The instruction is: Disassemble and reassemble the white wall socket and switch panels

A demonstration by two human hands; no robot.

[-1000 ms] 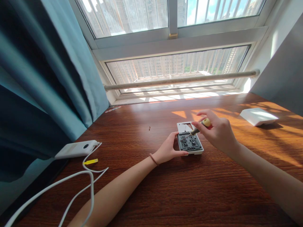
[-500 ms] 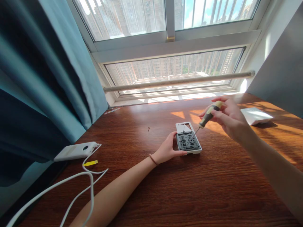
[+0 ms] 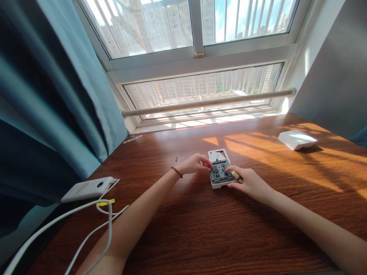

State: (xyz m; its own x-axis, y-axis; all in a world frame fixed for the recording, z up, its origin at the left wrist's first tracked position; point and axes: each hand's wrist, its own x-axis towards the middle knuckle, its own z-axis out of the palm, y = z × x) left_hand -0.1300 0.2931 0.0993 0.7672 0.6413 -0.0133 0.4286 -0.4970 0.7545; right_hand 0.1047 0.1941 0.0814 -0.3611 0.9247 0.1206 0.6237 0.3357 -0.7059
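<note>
A white wall-switch panel (image 3: 217, 186) with a dark grey, slotted inner plate (image 3: 220, 173) lies on the table. At its left edge, my left hand (image 3: 197, 163) has its thumb and fingers drawn together in a pinch; whatever is between them is too small to make out. My right hand (image 3: 249, 182) is at the panel's right side, thumb and index finger touching its edge. It also keeps hold of a screwdriver (image 3: 236, 176), whose cream and dark handle shows partly between the fingers; the shaft is hidden.
A small screw (image 3: 176, 159) lies on the wooden table left of the panel. A white square piece (image 3: 296, 139) sits at the right. On the left are a white power bank (image 3: 88, 189), a white cable (image 3: 110, 225) and a yellow tag (image 3: 110, 202). A blue curtain (image 3: 94, 114) hangs beside the window.
My right hand has lowered the screwdriver from above the panel and now touches the panel's right side. My left hand has gone from gripping the panel's left side to a pinch at its edge.
</note>
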